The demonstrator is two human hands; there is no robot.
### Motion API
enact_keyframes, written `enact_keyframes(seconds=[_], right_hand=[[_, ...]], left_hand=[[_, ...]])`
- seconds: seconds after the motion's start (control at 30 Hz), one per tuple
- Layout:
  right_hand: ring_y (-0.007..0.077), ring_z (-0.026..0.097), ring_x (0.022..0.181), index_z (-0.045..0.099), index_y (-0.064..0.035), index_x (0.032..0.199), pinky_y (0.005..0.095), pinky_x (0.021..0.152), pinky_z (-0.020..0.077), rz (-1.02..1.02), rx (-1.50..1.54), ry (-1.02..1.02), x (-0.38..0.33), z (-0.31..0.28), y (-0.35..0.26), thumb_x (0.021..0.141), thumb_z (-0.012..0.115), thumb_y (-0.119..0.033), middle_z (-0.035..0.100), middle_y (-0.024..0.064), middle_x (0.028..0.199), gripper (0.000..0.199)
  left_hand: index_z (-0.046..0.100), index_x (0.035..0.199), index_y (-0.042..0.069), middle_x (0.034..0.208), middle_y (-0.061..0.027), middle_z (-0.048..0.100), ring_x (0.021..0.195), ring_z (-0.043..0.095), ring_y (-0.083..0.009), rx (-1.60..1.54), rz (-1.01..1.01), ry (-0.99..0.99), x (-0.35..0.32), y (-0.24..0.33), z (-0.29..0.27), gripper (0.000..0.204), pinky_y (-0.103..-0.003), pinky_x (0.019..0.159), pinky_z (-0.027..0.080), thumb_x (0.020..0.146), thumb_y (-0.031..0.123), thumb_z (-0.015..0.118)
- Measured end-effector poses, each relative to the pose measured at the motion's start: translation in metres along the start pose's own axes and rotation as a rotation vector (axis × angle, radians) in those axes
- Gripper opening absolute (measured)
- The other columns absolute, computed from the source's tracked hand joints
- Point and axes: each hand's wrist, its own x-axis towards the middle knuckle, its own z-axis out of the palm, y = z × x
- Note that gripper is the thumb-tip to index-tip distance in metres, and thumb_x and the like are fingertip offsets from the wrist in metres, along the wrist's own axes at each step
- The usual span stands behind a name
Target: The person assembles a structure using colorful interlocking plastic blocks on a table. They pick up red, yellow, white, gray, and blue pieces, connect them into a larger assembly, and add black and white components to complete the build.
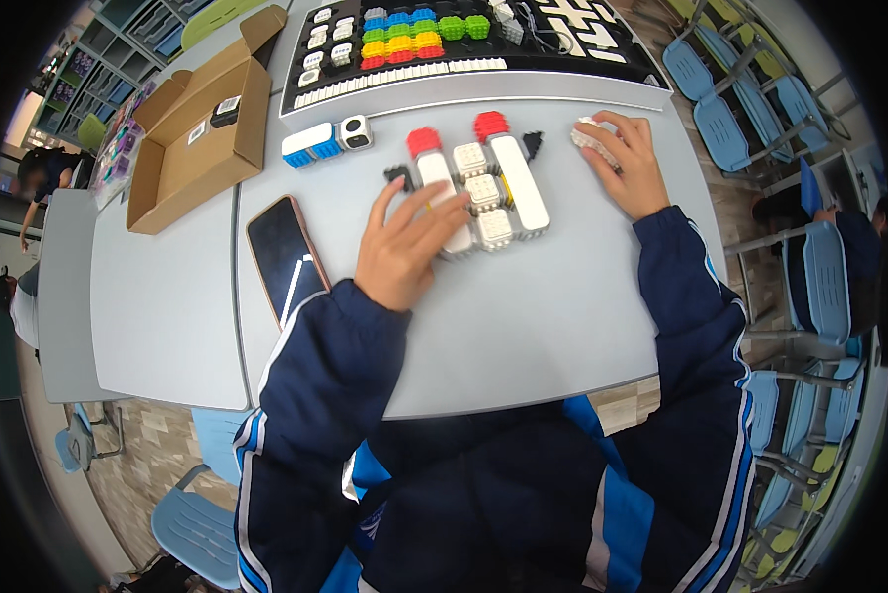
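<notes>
On the table lies a built model (496, 190) of interlocking blocks. Two long white bars with grey studded sides flank a column of white cube blocks, and a red studded block (491, 124) tops each bar. Small black studded pieces stick out on both sides. My left hand (401, 247), its fingers spread, rests on the left bar and partly covers it. Farther right, my right hand (630, 166) pinches a white studded block (586, 132) against the table, apart from the model. The fingers hide part of that block.
A kit tray (483, 89) with coloured blocks and white parts stands along the far edge. Left of the model are a blue-and-white block module (315, 145) and a phone (284, 247). Beyond them sits an opened cardboard box (182, 168). Blue chairs (725, 133) stand at the right.
</notes>
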Motion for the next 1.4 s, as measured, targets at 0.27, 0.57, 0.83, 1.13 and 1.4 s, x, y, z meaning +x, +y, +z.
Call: enact_keyframes(seconds=[0.27, 0.57, 0.83, 1.13, 1.4], right_hand=[[0.0288, 0.051, 0.117, 0.072, -0.0183, 0.125, 0.0376, 0.098, 0.0490, 0.088, -0.003, -0.023, -0.012, -0.001, -0.001, 0.091, 0.073, -0.014, 0.059, 0.0077, 0.130, 0.035], [0.0293, 0.055, 0.118, 0.070, -0.0175, 0.129, 0.0378, 0.100, 0.0492, 0.166, 0.139, -0.068, -0.008, -0.004, -0.007, 0.092, 0.071, -0.014, 0.057, 0.0102, 0.133, 0.037], [0.0294, 0.058, 0.117, 0.070, -0.0179, 0.129, 0.0374, 0.099, 0.0497, 0.174, 0.134, -0.069, -0.015, -0.007, -0.003, 0.091, 0.071, -0.011, 0.057, 0.0110, 0.134, 0.039], [0.0304, 0.063, 0.108, 0.073, -0.0106, 0.122, 0.0379, 0.094, 0.0523, 0.042, 0.135, 0.112, -0.022, -0.013, -0.029, 0.084, 0.075, -0.001, 0.062, 0.0144, 0.129, 0.039], [0.0287, 0.067, 0.095, 0.074, -0.0124, 0.116, 0.0376, 0.079, 0.0556, -0.583, 0.385, -0.227, -0.044, -0.009, -0.148, 0.079, 0.076, 0.000, 0.066, 0.0167, 0.120, 0.039]], left_hand=[[0.066, 0.124, 0.011, 0.139, 0.0008, 0.065, 0.133, 0.056, -0.0257, 0.153, -0.043, 0.076, 0.017, -0.016, 0.025, 0.068, -0.050, 0.111, 0.040, 0.063, -0.019, 0.061], [0.056, 0.142, 0.013, 0.148, -0.0076, 0.057, 0.139, 0.051, -0.0280, 0.203, -0.107, -0.002, 0.023, -0.018, 0.018, 0.075, -0.050, 0.118, 0.031, 0.072, -0.013, 0.060], [0.040, 0.155, 0.007, 0.156, -0.0173, 0.047, 0.145, 0.045, -0.0316, 0.368, -0.519, 0.060, -0.070, 0.023, -0.071, 0.063, -0.057, 0.123, 0.007, 0.095, 0.012, 0.062], [0.050, 0.146, 0.007, 0.154, -0.0238, 0.046, 0.141, 0.049, -0.0352, 0.246, -0.394, 0.094, -0.099, 0.037, -0.062, 0.066, -0.067, 0.119, 0.001, 0.084, 0.014, 0.074], [0.065, 0.129, 0.011, 0.141, -0.0162, 0.060, 0.118, 0.067, -0.0285, -0.004, 0.132, 0.006, -0.081, 0.066, -0.039, 0.057, -0.065, 0.118, 0.014, 0.076, 0.021, 0.083]])
